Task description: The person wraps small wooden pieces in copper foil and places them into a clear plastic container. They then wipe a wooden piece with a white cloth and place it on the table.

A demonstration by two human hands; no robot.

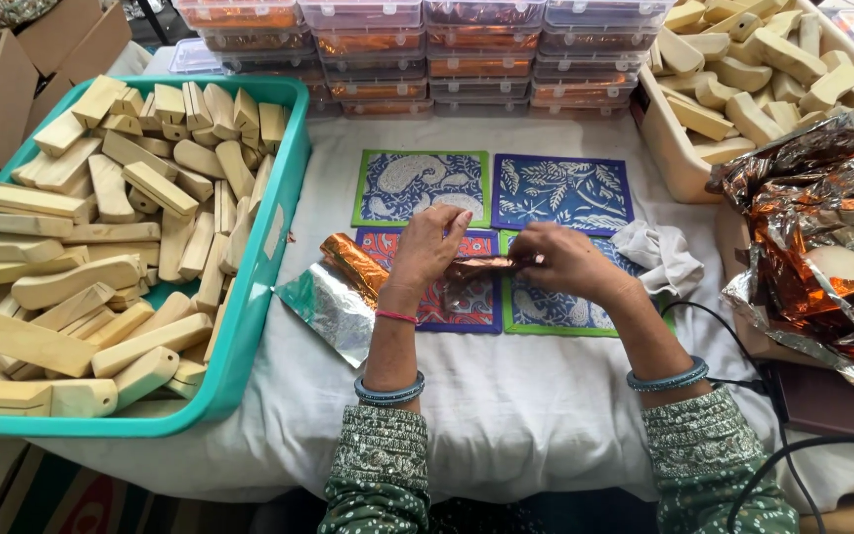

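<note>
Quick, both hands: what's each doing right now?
Left hand: closed on the foil-wrapped piece.
Right hand: closed on the same piece's other end.

Bright, even light and a mostly sharp picture.
You get soft daylight from above, with weak shadows under your hands [491, 259] and beside the tray [249, 326]. The foil [822, 247] gives strong orange glare. The boxes [427, 49] bend at the top edge, and the corners look slightly soft.
</note>
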